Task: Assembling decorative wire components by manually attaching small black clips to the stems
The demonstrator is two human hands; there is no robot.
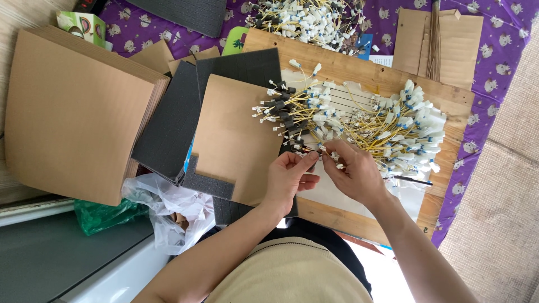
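My left hand [287, 178] and my right hand [353, 174] meet over a wooden board [359, 72], pinching between them a thin yellow wire with a white connector [324, 152]. Just beyond my fingers lies a fan of yellow wires [300, 109] with black foam pieces and white plugs on their ends. To the right a bigger heap of yellow wires with white and blue connectors [407, 126] rests on the board. A brown cardboard sheet [233, 134] lies under my left hand.
A thick stack of brown cardboard sheets [73, 112] fills the left. Dark grey foam sheets [168, 123] lie beside it. White and green plastic bags [163, 207] sit near my left arm. Another wire pile [306, 19] lies at the far edge on purple cloth [494, 67].
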